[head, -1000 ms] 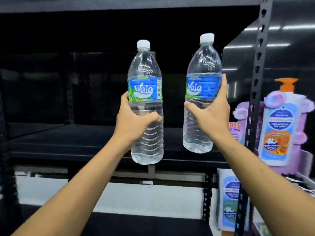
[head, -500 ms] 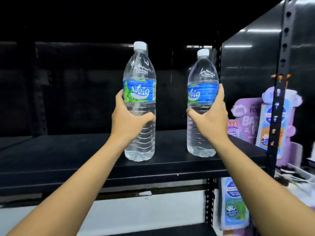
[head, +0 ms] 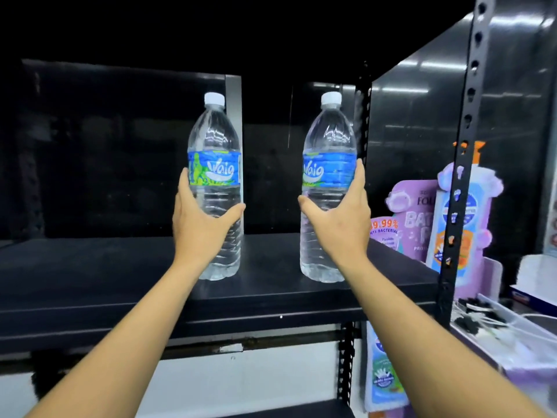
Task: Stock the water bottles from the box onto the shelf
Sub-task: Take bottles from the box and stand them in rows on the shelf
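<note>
Two clear water bottles with white caps and blue-green labels stand upright on the black shelf [head: 90, 276]. My left hand [head: 200, 224] grips the left bottle [head: 215, 146] around its middle, below the label. My right hand [head: 337, 218] grips the right bottle [head: 328, 140], with its fingers up the label's right side and its thumb at the left. Both bottle bases appear to rest on the shelf surface. The box is out of view.
A black perforated upright [head: 461, 146] and a glossy black side panel [head: 422, 116] bound the shelf on the right. Beyond them stand purple soap pump bottles [head: 464, 212] and a tray of small items [head: 494, 321]. A lower shelf [head: 271, 413] lies below.
Both hands have carried the bottles forward and down onto the shelf. The bottles now sit deeper on the shelf than half a second ago, and the view has moved closer.
</note>
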The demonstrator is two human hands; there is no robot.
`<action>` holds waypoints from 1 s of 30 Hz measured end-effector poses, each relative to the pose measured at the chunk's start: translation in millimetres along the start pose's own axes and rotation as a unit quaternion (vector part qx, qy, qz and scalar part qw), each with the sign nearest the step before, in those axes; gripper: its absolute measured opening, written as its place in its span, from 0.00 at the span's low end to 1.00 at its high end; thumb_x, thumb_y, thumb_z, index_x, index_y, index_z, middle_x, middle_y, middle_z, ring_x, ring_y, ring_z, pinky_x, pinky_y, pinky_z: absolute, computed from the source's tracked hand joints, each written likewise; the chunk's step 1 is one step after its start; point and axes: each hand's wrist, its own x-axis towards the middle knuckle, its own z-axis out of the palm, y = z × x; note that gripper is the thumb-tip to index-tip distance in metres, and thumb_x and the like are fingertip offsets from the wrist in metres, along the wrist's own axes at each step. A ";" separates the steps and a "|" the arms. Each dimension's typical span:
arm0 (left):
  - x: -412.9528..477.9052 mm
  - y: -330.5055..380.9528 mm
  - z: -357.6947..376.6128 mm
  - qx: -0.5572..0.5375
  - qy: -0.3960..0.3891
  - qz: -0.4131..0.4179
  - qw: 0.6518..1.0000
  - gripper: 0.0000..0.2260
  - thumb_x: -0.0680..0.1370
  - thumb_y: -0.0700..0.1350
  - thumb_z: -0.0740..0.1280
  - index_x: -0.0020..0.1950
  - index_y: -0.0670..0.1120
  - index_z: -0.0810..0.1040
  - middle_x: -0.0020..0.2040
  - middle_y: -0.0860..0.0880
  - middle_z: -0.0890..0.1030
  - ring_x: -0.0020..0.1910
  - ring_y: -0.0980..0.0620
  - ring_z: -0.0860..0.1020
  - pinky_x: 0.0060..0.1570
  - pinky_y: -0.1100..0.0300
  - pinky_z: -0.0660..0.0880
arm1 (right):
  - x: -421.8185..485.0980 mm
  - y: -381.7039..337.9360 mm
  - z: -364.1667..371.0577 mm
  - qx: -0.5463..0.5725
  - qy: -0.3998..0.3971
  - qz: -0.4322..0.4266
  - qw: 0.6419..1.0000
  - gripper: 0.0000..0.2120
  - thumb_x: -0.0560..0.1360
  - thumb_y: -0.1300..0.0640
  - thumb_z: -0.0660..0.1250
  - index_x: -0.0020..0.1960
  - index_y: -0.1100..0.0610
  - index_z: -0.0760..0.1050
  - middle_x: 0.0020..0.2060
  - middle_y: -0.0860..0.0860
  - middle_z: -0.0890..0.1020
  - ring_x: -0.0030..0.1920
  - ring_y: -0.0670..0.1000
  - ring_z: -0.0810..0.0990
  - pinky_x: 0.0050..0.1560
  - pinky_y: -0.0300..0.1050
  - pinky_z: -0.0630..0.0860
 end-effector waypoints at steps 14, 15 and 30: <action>-35.6 5.6 6.9 0.080 0.043 -0.015 0.996 0.47 0.76 0.58 0.74 0.84 0.47 0.49 0.82 0.46 0.60 0.79 0.43 0.59 0.76 0.44 0.61 | -18.2 20.9 -12.6 0.099 -0.098 -0.009 0.990 0.43 0.79 0.40 0.67 0.84 0.45 0.43 0.74 0.45 0.67 0.63 0.35 0.65 0.62 0.36 0.62; -41.0 7.4 9.6 0.113 0.063 0.000 0.992 0.46 0.76 0.56 0.74 0.84 0.45 0.50 0.82 0.45 0.58 0.80 0.41 0.57 0.77 0.41 0.60 | -20.6 24.2 -13.9 0.101 -0.108 -0.009 0.989 0.42 0.80 0.40 0.65 0.84 0.44 0.42 0.75 0.45 0.66 0.64 0.38 0.67 0.62 0.37 0.62; -47.3 31.8 77.8 -0.137 -0.114 -0.125 0.976 0.07 0.83 0.50 0.64 0.61 0.54 0.71 0.62 0.49 0.80 0.48 0.50 0.81 0.53 0.47 0.79 | -8.8 56.5 -20.5 0.274 -0.177 0.149 0.934 0.44 0.74 0.31 0.67 0.82 0.40 0.48 0.57 0.39 0.78 0.60 0.41 0.78 0.71 0.52 0.70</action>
